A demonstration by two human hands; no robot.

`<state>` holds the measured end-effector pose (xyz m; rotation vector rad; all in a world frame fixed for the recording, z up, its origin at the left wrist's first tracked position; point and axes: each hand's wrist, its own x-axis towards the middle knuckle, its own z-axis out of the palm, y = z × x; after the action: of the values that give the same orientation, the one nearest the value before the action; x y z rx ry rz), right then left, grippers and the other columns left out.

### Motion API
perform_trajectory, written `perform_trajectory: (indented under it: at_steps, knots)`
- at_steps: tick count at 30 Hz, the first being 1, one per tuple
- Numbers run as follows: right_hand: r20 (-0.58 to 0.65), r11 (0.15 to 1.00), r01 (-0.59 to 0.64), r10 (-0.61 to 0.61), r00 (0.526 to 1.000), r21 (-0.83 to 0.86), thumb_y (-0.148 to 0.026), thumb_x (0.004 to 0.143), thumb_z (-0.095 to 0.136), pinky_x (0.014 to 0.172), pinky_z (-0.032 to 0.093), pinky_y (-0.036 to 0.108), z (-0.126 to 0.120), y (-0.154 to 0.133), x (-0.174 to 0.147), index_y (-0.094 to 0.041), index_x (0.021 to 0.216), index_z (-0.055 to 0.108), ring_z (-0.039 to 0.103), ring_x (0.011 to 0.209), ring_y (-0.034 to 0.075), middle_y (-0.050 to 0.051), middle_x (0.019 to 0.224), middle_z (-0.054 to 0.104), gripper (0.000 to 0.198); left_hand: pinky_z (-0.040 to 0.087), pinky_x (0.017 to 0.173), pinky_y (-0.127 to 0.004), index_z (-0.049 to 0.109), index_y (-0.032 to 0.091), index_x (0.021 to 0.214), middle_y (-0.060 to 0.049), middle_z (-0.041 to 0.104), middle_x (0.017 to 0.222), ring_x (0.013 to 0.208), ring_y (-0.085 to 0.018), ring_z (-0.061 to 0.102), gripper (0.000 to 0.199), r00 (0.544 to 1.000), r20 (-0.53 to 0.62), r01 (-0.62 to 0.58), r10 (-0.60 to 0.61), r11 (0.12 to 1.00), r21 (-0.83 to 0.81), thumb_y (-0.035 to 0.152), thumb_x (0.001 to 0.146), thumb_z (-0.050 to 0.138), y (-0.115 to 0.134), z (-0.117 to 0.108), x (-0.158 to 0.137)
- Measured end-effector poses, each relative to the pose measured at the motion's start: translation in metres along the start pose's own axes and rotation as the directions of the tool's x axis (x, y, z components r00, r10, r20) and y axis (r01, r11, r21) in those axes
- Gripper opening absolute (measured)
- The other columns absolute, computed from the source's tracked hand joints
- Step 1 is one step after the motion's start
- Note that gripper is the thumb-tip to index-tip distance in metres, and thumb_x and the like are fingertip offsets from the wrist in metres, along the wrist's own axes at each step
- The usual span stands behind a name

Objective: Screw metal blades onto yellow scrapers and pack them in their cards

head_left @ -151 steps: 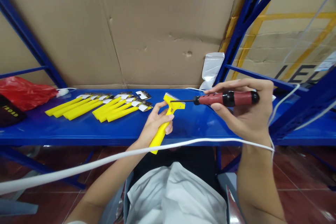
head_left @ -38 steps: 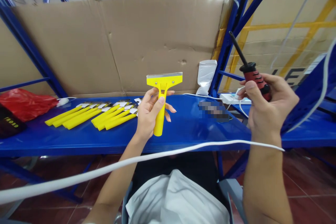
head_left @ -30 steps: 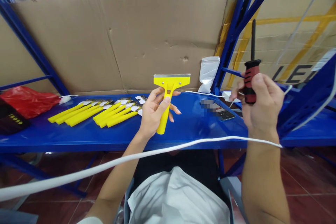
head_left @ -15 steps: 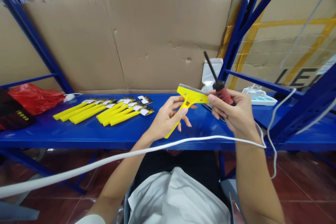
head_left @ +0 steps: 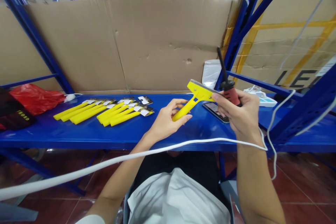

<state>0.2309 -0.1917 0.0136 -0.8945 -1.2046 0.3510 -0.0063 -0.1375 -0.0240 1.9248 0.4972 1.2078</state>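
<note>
A yellow scraper (head_left: pixel 201 92) with a metal blade edge and small screws in its head is held above the blue table. My left hand (head_left: pixel 169 117) is closed around the lower end of its handle. My right hand (head_left: pixel 243 112) pinches the right corner of the scraper head between its fingers. The same hand also grips a red-handled screwdriver (head_left: pixel 231 93), its dark shaft pointing up and away. Under the right hand lies a phone (head_left: pixel 216 112), partly covered by the fingers.
Several yellow scraper handles with card tags (head_left: pixel 86 110) lie in two groups on the blue table (head_left: pixel 78 136). A red plastic bag (head_left: pixel 38 98) sits at the left. A white cable (head_left: pixel 118 155) crosses in front of my forearms. Cardboard (head_left: pixel 162 42) stands behind; a blue post (head_left: pixel 237 38) rises at right.
The scraper has moved right and slightly up, with its head tilted more. My left hand has slid down to the handle's end. My right hand and the screwdriver have shifted right, uncovering more phone.
</note>
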Motion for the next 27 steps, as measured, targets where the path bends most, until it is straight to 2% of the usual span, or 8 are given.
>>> perform_trajectory:
  at_steps: [3,6,8,10,13,15,21,27]
  knots:
    - [-0.137,0.998,0.023,-0.015,0.991,0.061,-0.042,0.077,0.105,0.038,0.030,0.030,-0.001,-0.007,0.002,-0.022,0.081,0.082,0.036,0.041,0.010,-0.007,0.052,0.045,0.031,0.063,0.090,-0.033,0.069,0.022,0.138,-0.010,0.079,0.122,0.109,-0.023,0.078,0.038,0.996,-0.062,-0.061,0.071,0.987,0.150,0.039,0.105,0.079,-0.002,-0.001,0.001]
    - [-0.152,0.993,0.027,-0.010,0.988,0.114,-0.045,0.079,0.103,0.037,0.030,0.029,-0.001,-0.014,0.004,-0.021,0.085,0.084,0.034,0.041,0.008,-0.007,0.053,0.045,0.032,0.059,0.078,-0.030,0.069,0.021,0.136,-0.008,0.079,0.112,0.087,-0.017,0.073,0.034,0.990,-0.120,-0.048,0.068,0.985,0.163,0.044,0.110,0.070,-0.001,-0.001,0.003]
    - [-0.117,0.990,0.022,-0.006,0.993,0.140,-0.047,0.081,0.102,0.037,0.029,0.029,-0.001,-0.015,0.005,-0.020,0.089,0.084,0.035,0.039,0.007,-0.008,0.054,0.045,0.033,0.054,0.065,-0.026,0.069,0.020,0.131,-0.006,0.076,0.103,0.072,-0.013,0.065,0.035,0.990,-0.135,-0.032,0.037,0.999,0.037,0.050,0.113,0.065,0.003,-0.001,0.004]
    - [-0.088,0.988,0.021,-0.007,0.996,0.156,-0.047,0.083,0.101,0.036,0.030,0.028,0.000,-0.014,0.006,-0.020,0.091,0.083,0.038,0.038,0.007,-0.008,0.055,0.047,0.034,0.046,0.051,-0.024,0.070,0.018,0.125,-0.004,0.072,0.096,0.060,-0.010,0.057,0.042,0.992,-0.116,0.017,-0.041,0.980,-0.200,0.058,0.113,0.062,0.009,-0.003,0.005]
    - [-0.057,0.987,0.007,0.003,0.998,0.159,-0.049,0.085,0.100,0.037,0.032,0.027,0.003,-0.012,0.005,-0.020,0.092,0.081,0.041,0.038,0.008,-0.008,0.056,0.049,0.035,0.036,0.040,-0.021,0.073,0.016,0.122,0.001,0.063,0.085,0.048,-0.006,0.043,0.048,0.982,-0.033,0.138,-0.184,0.833,-0.536,0.062,0.108,0.068,0.020,-0.009,0.007]
    - [-0.045,0.989,-0.006,0.013,0.999,0.145,-0.051,0.084,0.100,0.037,0.035,0.027,0.006,-0.012,0.004,-0.021,0.091,0.080,0.041,0.038,0.008,-0.008,0.056,0.050,0.037,0.033,0.037,-0.018,0.075,0.015,0.120,0.003,0.057,0.079,0.045,-0.004,0.035,0.049,0.973,0.012,0.182,-0.230,0.738,-0.650,0.061,0.105,0.073,0.025,-0.015,0.007]
    - [0.010,0.995,-0.025,0.024,1.000,0.094,-0.055,0.089,0.096,0.038,0.038,0.028,0.008,-0.010,0.002,-0.021,0.090,0.079,0.043,0.040,0.008,-0.005,0.060,0.056,0.038,0.030,0.035,-0.014,0.077,0.013,0.122,0.005,0.054,0.077,0.043,-0.001,0.031,0.043,0.966,0.056,0.217,-0.252,0.674,-0.706,0.051,0.103,0.081,0.029,-0.020,0.005]
    - [0.065,0.999,-0.033,0.030,0.997,0.044,-0.051,0.092,0.094,0.041,0.049,0.027,0.007,-0.007,0.003,-0.022,0.092,0.077,0.061,0.048,0.013,0.002,0.080,0.077,0.034,0.031,0.034,-0.019,0.076,0.012,0.128,0.005,0.048,0.064,0.039,-0.007,0.033,0.051,0.930,0.248,0.364,-0.273,0.577,-0.731,0.058,0.114,0.059,0.031,-0.022,0.008]
